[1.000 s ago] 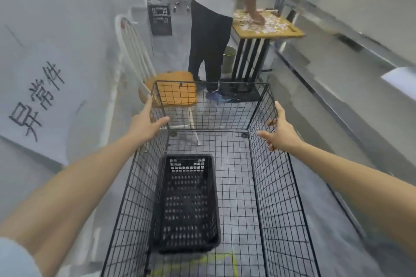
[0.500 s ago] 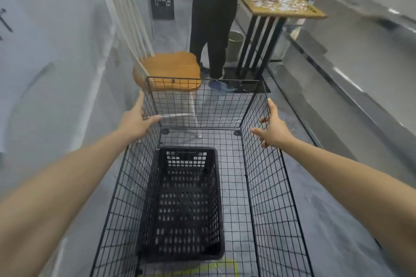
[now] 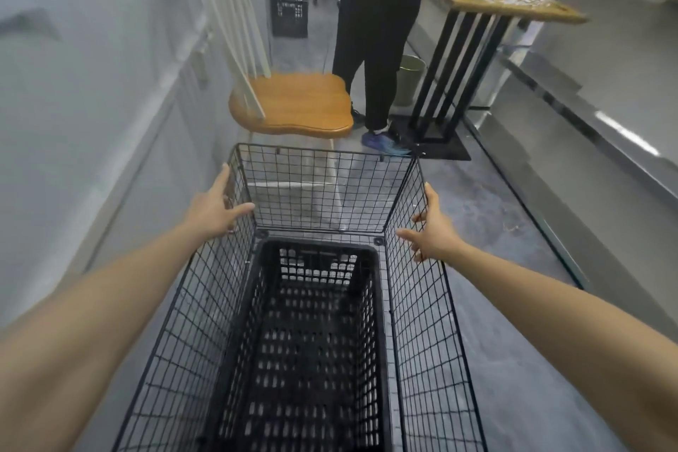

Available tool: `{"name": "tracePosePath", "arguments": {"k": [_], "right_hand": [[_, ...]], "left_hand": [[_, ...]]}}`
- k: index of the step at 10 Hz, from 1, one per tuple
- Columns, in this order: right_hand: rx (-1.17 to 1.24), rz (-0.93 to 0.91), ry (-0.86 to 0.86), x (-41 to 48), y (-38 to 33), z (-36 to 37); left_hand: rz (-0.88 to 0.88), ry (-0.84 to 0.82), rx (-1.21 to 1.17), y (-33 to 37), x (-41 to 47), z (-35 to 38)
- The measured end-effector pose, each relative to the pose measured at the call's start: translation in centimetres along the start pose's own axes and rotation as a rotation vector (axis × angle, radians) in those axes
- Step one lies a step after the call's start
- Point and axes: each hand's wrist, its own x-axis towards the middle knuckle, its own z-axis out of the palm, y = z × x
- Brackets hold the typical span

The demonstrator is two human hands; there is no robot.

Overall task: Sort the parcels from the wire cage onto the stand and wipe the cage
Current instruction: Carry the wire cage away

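On cage (image 3: 324, 191) rims, left hand (image 3: 214, 211), right hand (image 3: 432, 231) grip (crate (image 3: 315, 341) inside).

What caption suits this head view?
Left hand and right hand hold the black wire cage; black perforated plastic crate inside, wooden-seated chair ahead.
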Motion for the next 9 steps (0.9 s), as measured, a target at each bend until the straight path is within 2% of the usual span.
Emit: {"name": "tracePosePath", "arguments": {"k": [5,8,9], "right_hand": [[-0.112,-0.004,0.042,2.7,3.2,3.1],[-0.519,-0.107,0.006,0.5,-0.1,-1.5],[-0.655,-0.218,-0.129,-2.5,-3.1,-2.9]], "left_hand": [[0.001,-0.017,-0.092,-2.5,2.3,2.7],[0.108,-0.025,0.297,0.3,0.5,-1.1],[0.172,-0.048,0.388,3.3,-1.3,-3.1]]}}
